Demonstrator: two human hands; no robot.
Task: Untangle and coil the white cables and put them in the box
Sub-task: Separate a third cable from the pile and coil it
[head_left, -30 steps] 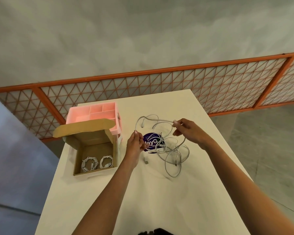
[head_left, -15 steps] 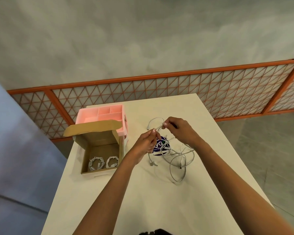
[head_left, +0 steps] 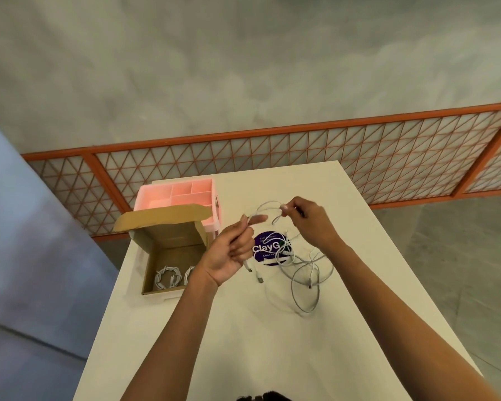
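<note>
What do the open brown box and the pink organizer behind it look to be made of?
Brown box: cardboard, likely matte kraft, judging by the creased, folded flap and dull brown surface. Pink organizer: probably smooth moulded plastic, given its uniform colour and thin, even dividers.

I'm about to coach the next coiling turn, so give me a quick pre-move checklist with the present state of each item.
1. Left hand grips the cable: ok.
2. Right hand pinches the same strand: ok.
3. Cable free of the tangle on the table: not ok, loops cross.
4. Box open: ok.
5. Room beside the two coils in it: ok.
6. Connectors undamaged: cannot tell.
</note>
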